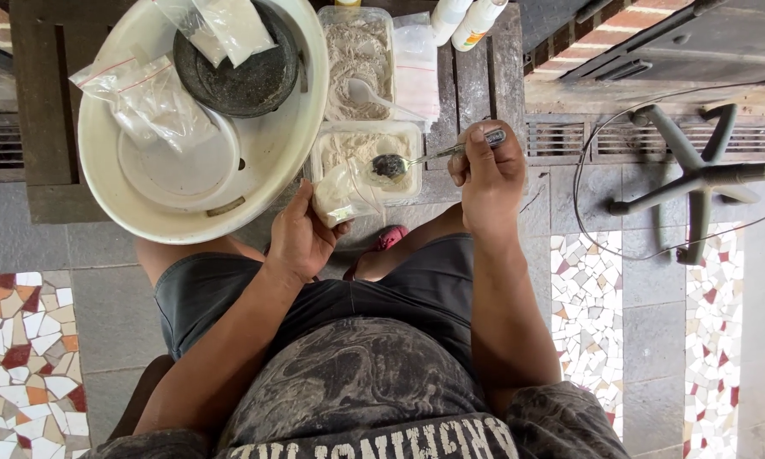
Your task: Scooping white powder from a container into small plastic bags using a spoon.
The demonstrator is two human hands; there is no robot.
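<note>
My left hand (300,238) holds a small clear plastic bag (338,189) partly filled with pale powder, its mouth turned to the right. My right hand (487,177) grips a metal spoon (416,159) by the handle; the spoon's dark bowl sits at the bag's mouth, above a clear plastic tub of whitish powder (367,146). Behind it stands a second tub of greyish powder (357,53) with a white plastic spoon (367,93) lying in it.
A large cream basin (289,140) on the dark wooden table (47,102) holds a black bowl (238,72), a white lid and filled plastic bags (149,98). Two white bottles (467,21) stand at the back. A chair base (697,174) and a cable lie right.
</note>
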